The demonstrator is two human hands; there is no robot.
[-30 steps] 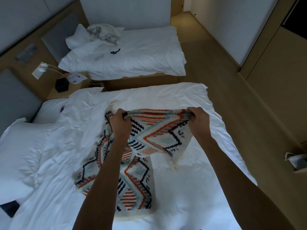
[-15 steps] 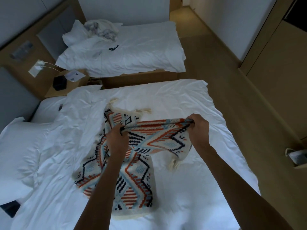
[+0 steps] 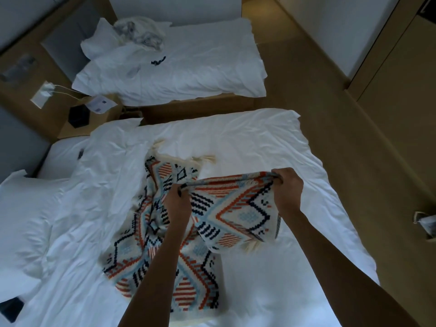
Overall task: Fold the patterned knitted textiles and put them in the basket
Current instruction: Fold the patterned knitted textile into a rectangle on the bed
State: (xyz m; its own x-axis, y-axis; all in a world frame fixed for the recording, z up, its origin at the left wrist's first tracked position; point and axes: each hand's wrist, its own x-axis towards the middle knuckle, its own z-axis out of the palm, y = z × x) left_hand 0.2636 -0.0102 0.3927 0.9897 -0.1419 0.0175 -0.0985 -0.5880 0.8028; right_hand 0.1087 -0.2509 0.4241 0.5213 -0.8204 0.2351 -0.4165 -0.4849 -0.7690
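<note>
While a person leans over a white-sheeted bed [image 3: 247,142], both bare arms reach forward from the bottom edge of the view. A patterned knitted textile [image 3: 165,267], cream with orange, navy and pale blue zigzags and diamonds, lies across the middle of the bed, its near end toward the bed's foot. The left hand [image 3: 178,204] pinches one end of a raised fold of the textile, fingers curled round the bunched edge. The right hand [image 3: 286,192] grips the other end of the same fold, fingers closed over it, nearer the bed's right edge. Between the hands the fold is stretched taut and lifted, with a flap hanging below it. Cream tassels [image 3: 208,159] show at the textile's far edge. A second bed [image 3: 200,67] stands beyond.
</note>
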